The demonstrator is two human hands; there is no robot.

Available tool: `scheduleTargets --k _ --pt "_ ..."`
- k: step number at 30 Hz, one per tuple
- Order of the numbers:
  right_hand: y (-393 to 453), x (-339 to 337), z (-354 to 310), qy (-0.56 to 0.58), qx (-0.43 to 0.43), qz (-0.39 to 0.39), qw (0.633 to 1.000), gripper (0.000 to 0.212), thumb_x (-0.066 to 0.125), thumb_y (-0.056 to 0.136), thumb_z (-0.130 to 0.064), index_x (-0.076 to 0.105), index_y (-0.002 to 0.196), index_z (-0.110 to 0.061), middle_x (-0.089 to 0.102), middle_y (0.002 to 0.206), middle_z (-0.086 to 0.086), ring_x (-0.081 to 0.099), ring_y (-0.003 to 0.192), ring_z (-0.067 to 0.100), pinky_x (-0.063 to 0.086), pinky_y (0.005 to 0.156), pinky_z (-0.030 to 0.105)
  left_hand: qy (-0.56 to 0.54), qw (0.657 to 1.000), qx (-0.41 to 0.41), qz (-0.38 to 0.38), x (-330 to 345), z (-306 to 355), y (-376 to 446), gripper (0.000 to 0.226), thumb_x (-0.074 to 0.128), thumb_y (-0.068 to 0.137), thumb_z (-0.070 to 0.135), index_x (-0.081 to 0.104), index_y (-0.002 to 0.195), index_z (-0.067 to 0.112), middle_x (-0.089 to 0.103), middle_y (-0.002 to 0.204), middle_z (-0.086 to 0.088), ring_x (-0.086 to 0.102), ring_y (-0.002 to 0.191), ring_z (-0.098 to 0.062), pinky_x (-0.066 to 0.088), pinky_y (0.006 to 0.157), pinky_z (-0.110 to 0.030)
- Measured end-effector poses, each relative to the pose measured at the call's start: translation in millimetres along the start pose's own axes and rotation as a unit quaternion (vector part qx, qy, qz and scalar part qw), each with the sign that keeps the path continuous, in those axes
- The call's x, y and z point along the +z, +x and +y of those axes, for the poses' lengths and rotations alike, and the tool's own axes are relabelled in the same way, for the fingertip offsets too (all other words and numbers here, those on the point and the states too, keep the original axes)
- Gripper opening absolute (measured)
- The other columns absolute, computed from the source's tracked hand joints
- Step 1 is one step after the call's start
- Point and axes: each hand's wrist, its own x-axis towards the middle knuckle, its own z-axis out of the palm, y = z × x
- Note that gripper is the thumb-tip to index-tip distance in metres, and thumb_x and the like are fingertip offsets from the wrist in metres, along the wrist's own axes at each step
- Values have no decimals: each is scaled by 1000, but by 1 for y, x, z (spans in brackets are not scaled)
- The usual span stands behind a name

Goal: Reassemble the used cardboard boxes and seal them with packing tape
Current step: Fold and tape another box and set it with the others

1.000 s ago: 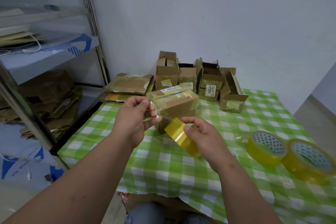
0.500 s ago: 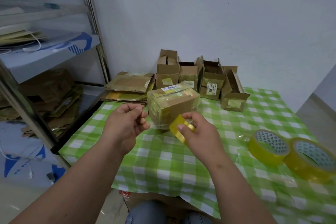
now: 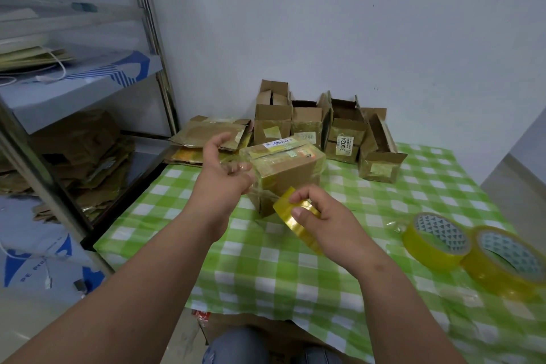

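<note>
Our left hand (image 3: 224, 168) is spread, fingers loose, right at the box's (image 3: 285, 174) left end, likely to smooth a clear strip down or to steady the box; we cannot tell whether it touches. Our right hand (image 3: 322, 216) pinches the tape roll (image 3: 295, 216) between thumb and fingers, holding it on edge just in front of the box, probably so the strip runs straight off toward the cardboard. That box stands closed on the counter (image 3: 266, 269), glossy with tape round it, so we judge the sealing well along. Behind it, open boxes (image 3: 345, 130) line the wall, and flattened ones (image 3: 212, 133) lie at the counter's far left corner. Two spare rolls (image 3: 472, 248) sit touching, well to the right near the edge. Room to turn the box is best toward us; the left edge drops off beside a shelf (image 3: 88, 89), so we should not slide the box that way.
</note>
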Motion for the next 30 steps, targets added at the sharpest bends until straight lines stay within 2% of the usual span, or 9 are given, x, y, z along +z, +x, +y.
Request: scheduleTargets --k 4,7,10,14,19,22,24,27,30 --pt "1 -2 -2 15 20 -18 1000 29 66 93 -29 57 107 -53 63 110 -11 59 97 14 54 82 35 79 991 105 -15 3 2 -4 50 61 88 -9 60 87 42 65 112 8 61 94 -11 54 86 -44" --pt "-1 -6 -5 43 16 -44 998 54 69 92 -23 48 131 -55 51 137 -15 46 123 4 45 100 29 76 974 213 13 5 4 -9 45 60 88 -12 67 77 31 64 117 14 65 103 -15 57 76 -31" --pt "-1 -11 -9 45 19 -57 997 44 64 96 -22 54 128 -50 51 135 -13 48 125 6 44 93 26 49 964 259 29 8 6 -13 41 61 87 -13 71 80 25 68 111 7 67 94 -17 54 69 -21" --pt "0 -15 -11 19 34 -67 997 25 60 98 -25 62 107 -48 58 114 -10 58 94 14 46 70 26 45 958 279 41 11 6 -13 42 61 88 -12 72 92 28 70 110 -1 68 87 -12 54 69 -20" --pt "0 -13 -7 15 26 -58 998 20 60 97 -24 61 94 -43 58 103 -10 55 83 13 43 64 24 122 965 228 45 8 3 -12 41 64 89 -4 66 102 35 64 119 6 62 95 0 51 77 -11" --pt "-1 -11 -8 -2 22 -65 998 22 60 97 -24 59 93 -46 60 101 -11 55 86 13 44 66 26 141 983 121 -16 11 -4 -14 48 69 88 5 50 101 47 58 111 0 62 93 -8 47 66 -11" --pt "-1 -10 -7 -10 17 -67 998 23 60 97 -25 58 94 -48 61 105 -9 56 90 17 46 70 29 166 981 87 -52 14 -12 -15 42 74 85 12 45 101 38 51 118 4 59 106 -14 47 79 -21" --pt "-2 -11 -7 -8 10 -64 998 26 59 98 -23 58 94 -49 62 103 -10 56 90 17 47 72 30 242 965 71 -75 15 -19 -14 30 80 79 33 55 96 30 34 144 13 39 132 -15 39 103 -34" --pt "-3 -12 -7 -14 5 -66 998 25 59 98 -23 59 99 -49 64 102 -12 58 95 17 50 80 36 226 968 27 -110 14 -15 -16 27 82 75 37 67 94 24 23 157 16 28 137 -6 32 100 -25"
